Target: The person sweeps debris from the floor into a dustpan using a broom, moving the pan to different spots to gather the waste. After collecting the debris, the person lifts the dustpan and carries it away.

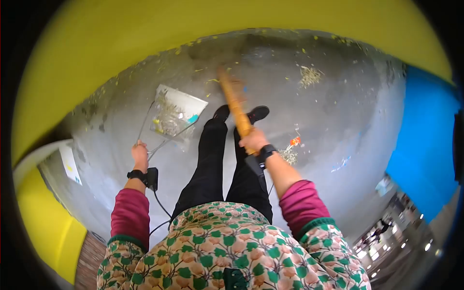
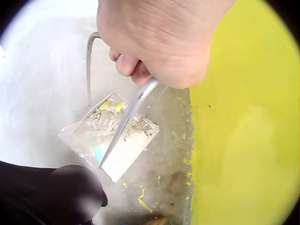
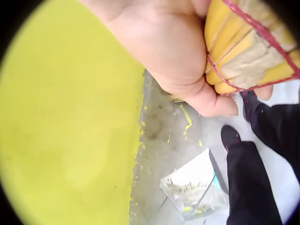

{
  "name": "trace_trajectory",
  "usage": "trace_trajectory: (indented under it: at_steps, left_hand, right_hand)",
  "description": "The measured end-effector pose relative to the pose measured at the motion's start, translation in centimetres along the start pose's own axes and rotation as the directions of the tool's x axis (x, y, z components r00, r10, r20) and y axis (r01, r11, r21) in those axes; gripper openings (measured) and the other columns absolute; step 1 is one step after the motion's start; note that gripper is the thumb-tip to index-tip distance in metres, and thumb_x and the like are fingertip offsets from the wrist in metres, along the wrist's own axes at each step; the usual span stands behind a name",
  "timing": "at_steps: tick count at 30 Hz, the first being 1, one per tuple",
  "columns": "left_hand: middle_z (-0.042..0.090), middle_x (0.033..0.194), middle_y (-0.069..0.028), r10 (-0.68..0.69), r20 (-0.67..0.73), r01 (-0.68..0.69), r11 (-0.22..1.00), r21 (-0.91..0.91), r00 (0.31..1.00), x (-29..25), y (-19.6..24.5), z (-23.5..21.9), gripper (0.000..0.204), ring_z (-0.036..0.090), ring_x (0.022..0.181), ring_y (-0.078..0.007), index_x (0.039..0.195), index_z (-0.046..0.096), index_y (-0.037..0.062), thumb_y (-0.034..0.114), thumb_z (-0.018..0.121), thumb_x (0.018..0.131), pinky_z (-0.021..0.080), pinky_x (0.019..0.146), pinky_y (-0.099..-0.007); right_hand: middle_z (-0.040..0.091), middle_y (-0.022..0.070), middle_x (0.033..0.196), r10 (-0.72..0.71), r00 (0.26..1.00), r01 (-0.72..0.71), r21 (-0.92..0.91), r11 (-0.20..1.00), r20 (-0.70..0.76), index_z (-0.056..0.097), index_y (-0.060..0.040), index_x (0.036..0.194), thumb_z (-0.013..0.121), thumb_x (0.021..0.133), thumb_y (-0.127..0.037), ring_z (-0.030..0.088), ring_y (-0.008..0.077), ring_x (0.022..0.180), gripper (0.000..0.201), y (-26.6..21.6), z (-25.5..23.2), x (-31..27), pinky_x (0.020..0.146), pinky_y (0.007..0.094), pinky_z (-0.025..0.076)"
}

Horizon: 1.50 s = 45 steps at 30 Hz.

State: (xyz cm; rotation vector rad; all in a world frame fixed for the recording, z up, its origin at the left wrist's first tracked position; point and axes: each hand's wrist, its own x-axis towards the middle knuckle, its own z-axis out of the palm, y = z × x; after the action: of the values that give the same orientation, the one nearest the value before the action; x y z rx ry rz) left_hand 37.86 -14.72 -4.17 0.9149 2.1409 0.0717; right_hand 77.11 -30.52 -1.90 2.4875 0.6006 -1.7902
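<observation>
My left hand [image 1: 140, 157] grips the bent metal handle [image 2: 125, 119] of a white dustpan [image 1: 195, 104], its fingers curled round the bar in the left wrist view. In the pan lie dry straw bits, crumpled clear plastic, and yellow and turquoise scraps. My right hand [image 1: 254, 141] holds a broom [image 1: 234, 102] by its yellow shaft, which points away over the floor past my shoes. Close up in the right wrist view, red cord [image 3: 262, 28] binds the broom's yellow end. Motion blurs the broom's far end in the head view.
A yellow wall [image 1: 232, 17] curves along the far side, and a blue panel [image 1: 425, 140] stands at right. Straw piles [image 1: 309, 76] and yellow scraps dot the grey floor [image 1: 338, 125]. An orange wrapper [image 1: 295, 141] lies right of my right hand. My shoes [image 1: 258, 113] stand between dustpan and straw.
</observation>
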Motion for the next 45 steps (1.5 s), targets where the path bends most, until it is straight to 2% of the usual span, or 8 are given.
trace_trajectory:
  at_steps: [3, 9, 14, 25, 30, 34, 40, 45]
  left_hand:
    - [0.040, 0.048, -0.0003, 0.023, 0.094, -0.015, 0.997, -0.080, 0.995, -2.0, 4.4, 0.6, 0.034, 0.037, 0.041, -0.0107, 0.066, 0.052, 0.0058, 0.032, 0.042, 0.085, 0.029, 0.036, -0.0246]
    - [0.045, 0.050, -0.0040, 0.231, 0.174, -0.244, 0.968, 0.060, 0.957, -4.4, 10.0, 2.8, 0.032, 0.040, 0.042, -0.0136, 0.066, 0.052, 0.0009, 0.027, 0.047, 0.084, 0.030, 0.039, -0.0288]
    - [0.045, 0.051, -0.0037, 0.365, 0.251, -0.409, 0.900, 0.152, 0.896, -8.8, 17.0, 6.2, 0.032, 0.042, 0.044, -0.0126, 0.066, 0.052, 0.0004, 0.027, 0.047, 0.084, 0.032, 0.042, -0.0281]
    - [0.046, 0.050, -0.0056, 0.428, 0.554, -0.672, 0.640, 0.372, 0.714, -20.1, 35.5, 19.8, 0.036, 0.046, 0.048, -0.0139, 0.066, 0.052, -0.0001, 0.030, 0.046, 0.084, 0.036, 0.046, -0.0295]
    - [0.056, 0.064, -0.0190, 0.470, 0.619, -0.777, 0.379, 0.503, 0.629, -25.8, 39.3, 24.8, 0.039, 0.055, 0.066, -0.0329, 0.070, 0.056, -0.0015, 0.033, 0.043, 0.083, 0.041, 0.064, -0.0402]
    - [0.057, 0.089, -0.0250, 0.413, 0.648, -0.767, 0.291, 0.571, 0.639, -26.4, 41.2, 31.8, 0.039, 0.053, 0.091, -0.0379, 0.089, 0.058, -0.0007, 0.035, 0.042, 0.083, 0.040, 0.077, -0.0421]
    - [0.054, 0.101, -0.0233, 0.417, 0.652, -0.740, 0.082, 0.667, 0.633, -31.1, 41.9, 34.1, 0.040, 0.050, 0.099, -0.0362, 0.100, 0.056, 0.0026, 0.036, 0.041, 0.084, 0.039, 0.083, -0.0422]
    - [0.056, 0.101, -0.0198, 0.475, 0.583, -0.705, 0.119, 0.699, 0.659, -33.9, 41.2, 31.9, 0.037, 0.050, 0.099, -0.0348, 0.102, 0.056, 0.0066, 0.035, 0.040, 0.084, 0.040, 0.081, -0.0411]
  right_hand:
    - [0.060, 0.0126, 0.074, 0.056, 0.963, -0.164, 0.405, 0.899, 0.265, 0.052, -0.0079, 0.102, 0.070, 0.053, -0.007, 0.059, 0.0215, 0.058, 0.052, -2.2, 0.0, -5.2, 0.051, 0.0320, 0.048]
    - [0.059, 0.0113, 0.075, -0.030, 0.997, -0.017, 0.550, 0.835, 0.075, 0.035, -0.0073, 0.125, 0.066, 0.056, -0.002, 0.057, 0.0187, 0.050, 0.075, 1.0, -2.5, -8.8, 0.044, 0.0306, 0.047]
    - [0.052, 0.0064, 0.071, -0.150, 0.988, 0.067, 0.955, 0.290, -0.023, 0.043, -0.0033, 0.105, 0.060, 0.065, 0.000, 0.050, 0.0190, 0.042, 0.044, 5.4, -8.6, -3.9, 0.039, 0.0288, 0.044]
    - [0.052, 0.0058, 0.078, 0.127, 0.983, -0.133, 0.991, 0.016, 0.130, 0.041, -0.0091, 0.109, 0.062, 0.068, -0.002, 0.053, 0.0177, 0.048, 0.047, 20.8, -18.7, -4.9, 0.039, 0.0282, 0.046]
    - [0.054, 0.0030, 0.072, 0.389, 0.920, -0.109, 0.922, 0.371, -0.047, 0.047, -0.0037, 0.105, 0.066, 0.063, -0.005, 0.052, 0.0147, 0.056, 0.046, 25.0, -18.0, -17.6, 0.048, 0.0290, 0.044]
    - [0.055, 0.0043, 0.071, 0.087, 0.920, -0.384, 0.923, 0.004, 0.383, 0.052, -0.0009, 0.089, 0.065, 0.059, -0.005, 0.052, 0.0153, 0.056, 0.034, 27.4, -18.0, -18.3, 0.052, 0.0288, 0.044]
    - [0.052, 0.0065, 0.062, 0.507, 0.856, -0.357, 0.830, 0.429, 0.107, 0.050, 0.0007, 0.074, 0.062, 0.053, -0.005, 0.053, 0.0171, 0.055, 0.025, 28.5, -16.4, -19.8, 0.047, 0.0299, 0.043]
    - [0.054, 0.0085, 0.067, 0.412, 0.900, -0.415, 0.574, 0.706, 0.144, 0.050, 0.0018, 0.092, 0.064, 0.050, -0.001, 0.055, 0.0186, 0.052, 0.044, 22.9, -12.5, -14.9, 0.045, 0.0312, 0.046]
